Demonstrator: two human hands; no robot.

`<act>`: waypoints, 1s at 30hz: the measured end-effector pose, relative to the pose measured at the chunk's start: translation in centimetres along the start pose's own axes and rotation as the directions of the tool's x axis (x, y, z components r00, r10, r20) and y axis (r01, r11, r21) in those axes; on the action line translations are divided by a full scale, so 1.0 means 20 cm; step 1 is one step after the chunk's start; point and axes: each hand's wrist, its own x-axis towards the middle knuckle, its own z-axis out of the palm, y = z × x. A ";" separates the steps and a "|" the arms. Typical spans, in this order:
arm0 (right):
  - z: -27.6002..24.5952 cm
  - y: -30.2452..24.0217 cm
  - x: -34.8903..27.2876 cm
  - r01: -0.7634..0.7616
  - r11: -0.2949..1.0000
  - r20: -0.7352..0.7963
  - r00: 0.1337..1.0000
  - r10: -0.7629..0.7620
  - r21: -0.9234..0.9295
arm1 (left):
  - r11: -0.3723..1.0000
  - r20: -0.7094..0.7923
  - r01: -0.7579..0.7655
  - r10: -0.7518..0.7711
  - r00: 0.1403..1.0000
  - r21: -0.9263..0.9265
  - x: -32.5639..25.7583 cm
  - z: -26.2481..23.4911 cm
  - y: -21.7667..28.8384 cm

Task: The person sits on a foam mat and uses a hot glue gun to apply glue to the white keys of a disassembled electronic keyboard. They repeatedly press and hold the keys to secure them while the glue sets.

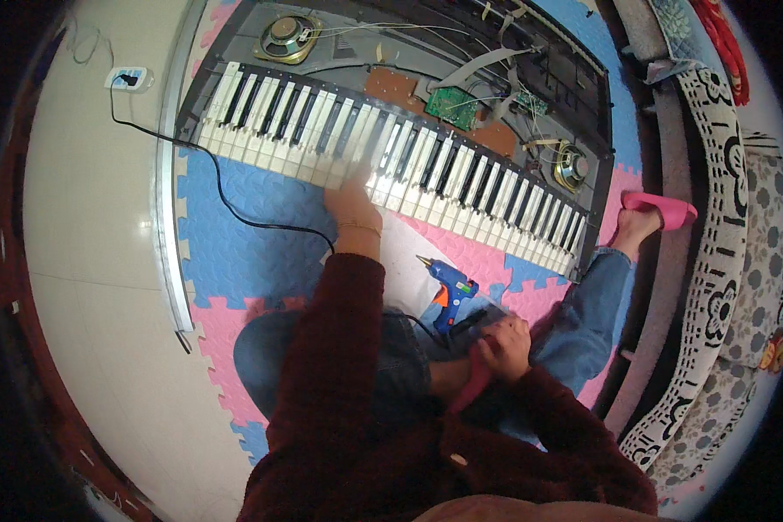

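Note:
My left hand [353,207] reaches over the front of an opened electronic keyboard's white and black keys [444,183]. Its fingers are smeared by motion but look closed on a pale, narrow strip [378,143] that is too blurred to name. In my lap, my right hand [506,346] has bent fingers and lies beside a pink slipper [471,381]; whatever those fingers may hold is hidden. A blue hot glue gun [451,291] with an orange trigger lies just beyond it, nozzle toward the keys. Under its nozzle end is a white sheet [400,265].
Inside the keyboard's grey case [357,43] are a green circuit board [454,108], loose wires and two speakers, left [287,36] and right [570,165]. A black cord [222,187] runs from a white power strip [130,79] across the blue and pink foam mat [244,226].

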 end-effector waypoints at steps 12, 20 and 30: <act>0.00 -0.02 0.02 -0.044 0.998 0.001 0.999 0.044 0.049 | 0.724 0.342 -0.479 0.344 0.874 0.496 0.16 -0.22 -0.17; 0.00 -0.04 0.05 -0.023 0.995 -0.049 0.998 0.028 0.097 | 0.850 0.221 -0.331 0.259 0.940 0.410 0.14 -0.19 -0.19; 0.02 -0.03 0.05 -0.016 0.996 -0.076 0.997 0.022 0.084 | 0.970 0.038 0.243 -0.243 0.969 -0.011 0.15 -0.17 -0.07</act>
